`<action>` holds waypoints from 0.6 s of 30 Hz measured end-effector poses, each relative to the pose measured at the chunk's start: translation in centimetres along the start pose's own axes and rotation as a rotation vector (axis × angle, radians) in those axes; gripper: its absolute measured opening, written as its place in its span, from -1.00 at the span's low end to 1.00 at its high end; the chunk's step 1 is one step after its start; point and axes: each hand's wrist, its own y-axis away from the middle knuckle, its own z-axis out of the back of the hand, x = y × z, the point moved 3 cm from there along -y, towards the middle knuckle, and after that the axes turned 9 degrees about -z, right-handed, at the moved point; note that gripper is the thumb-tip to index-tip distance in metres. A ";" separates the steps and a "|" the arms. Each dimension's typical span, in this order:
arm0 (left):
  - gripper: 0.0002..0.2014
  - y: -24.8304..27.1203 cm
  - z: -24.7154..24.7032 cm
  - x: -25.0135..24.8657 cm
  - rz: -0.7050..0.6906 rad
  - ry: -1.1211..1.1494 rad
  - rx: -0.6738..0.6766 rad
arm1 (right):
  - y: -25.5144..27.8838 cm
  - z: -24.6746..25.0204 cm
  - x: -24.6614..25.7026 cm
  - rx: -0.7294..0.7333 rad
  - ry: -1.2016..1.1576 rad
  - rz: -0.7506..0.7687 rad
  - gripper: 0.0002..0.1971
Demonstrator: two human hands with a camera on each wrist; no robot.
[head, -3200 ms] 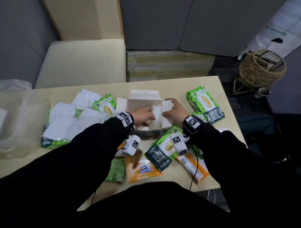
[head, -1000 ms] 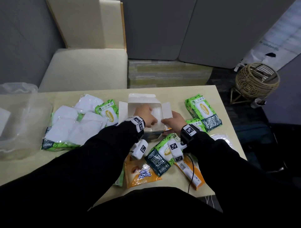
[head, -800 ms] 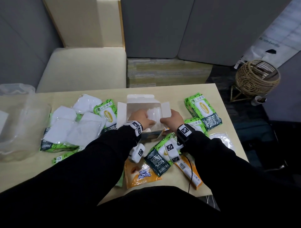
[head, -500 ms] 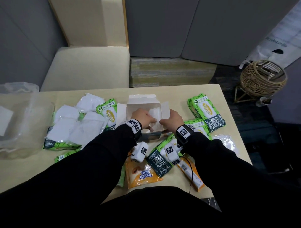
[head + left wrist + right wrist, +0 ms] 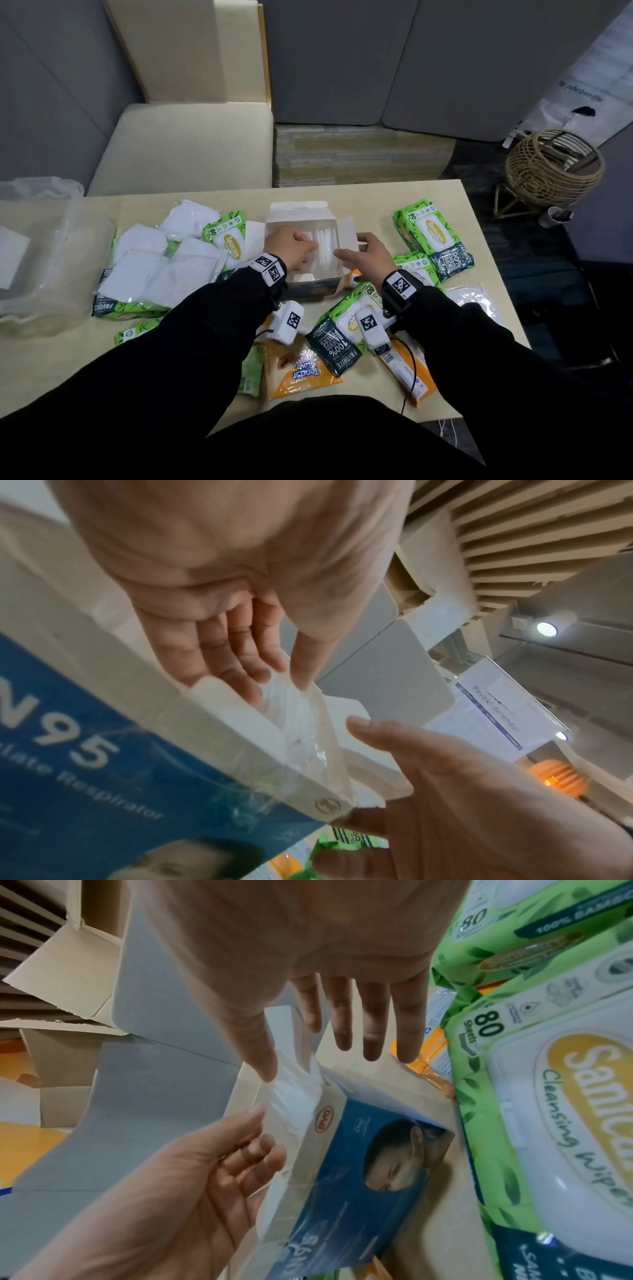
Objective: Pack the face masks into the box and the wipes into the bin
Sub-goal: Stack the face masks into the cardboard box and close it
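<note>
Nearest the viewer, an orange Tender Love wipes pack (image 5: pixel 301 371) and a green Sanicare wipes pack (image 5: pixel 346 329) are seen lying on the table (image 5: pixel 376 192), still unpacked. Just beyond them, the N95 mask box (image 5: pixel 310 284) is found open, its flaps spread, with wrapped face masks (image 5: pixel 323 246) already stood on edge inside.

The left hand (image 5: pixel 291 246) is reached into the box from the left; its fingers (image 5: pixel 240 653) are held nearly straight and are pressed against the wrapped masks, nothing being gripped. The right hand (image 5: pixel 364 257) is laid at the box's right wall, fingers (image 5: pixel 373 1020) extended and relaxed, the thumb touching the plastic wrapping at the rim.

To the left, a heap of wrapped white masks (image 5: pixel 154 260) is left lying over more green wipes packs, and further Sanicare packs (image 5: pixel 433 233) are spread at the right. The clear plastic bin (image 5: pixel 51 246) at the far left appears to hold no wipes.

The mask packing is judged partly done; the wipes appear not yet begun.
</note>
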 end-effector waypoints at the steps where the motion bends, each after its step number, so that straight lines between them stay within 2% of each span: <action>1: -0.85 -0.2 0.3 0.3 0.016 -0.014 -0.015 | 0.1 0.1 -0.1 0.013 -0.005 -0.003 -0.41; 3: -0.81 -0.5 0.6 0.7 0.038 -0.075 -0.011 | 0.2 0.0 -0.1 0.027 -0.005 -0.011 -0.37; 6: -0.53 -0.3 0.2 0.8 0.047 -0.134 0.031 | 0.5 -0.5 0.4 0.021 0.006 0.002 -0.34; 8: -0.46 -0.3 -0.5 0.5 0.027 -0.140 0.090 | 0.7 -1.1 0.6 0.017 0.025 0.014 -0.31; 11: -0.54 -0.3 -1.5 0.3 -0.004 -0.127 0.179 | 0.5 -1.8 0.6 0.015 0.064 0.034 -0.30; 14: -0.59 -0.3 -1.3 0.4 -0.040 -0.183 0.138 | 0.3 -1.8 0.6 0.004 0.049 0.014 -0.37; 18: -0.61 -0.6 -0.6 0.6 -0.052 -0.220 0.068 | 0.4 -1.3 0.4 -0.002 -0.003 0.004 -0.32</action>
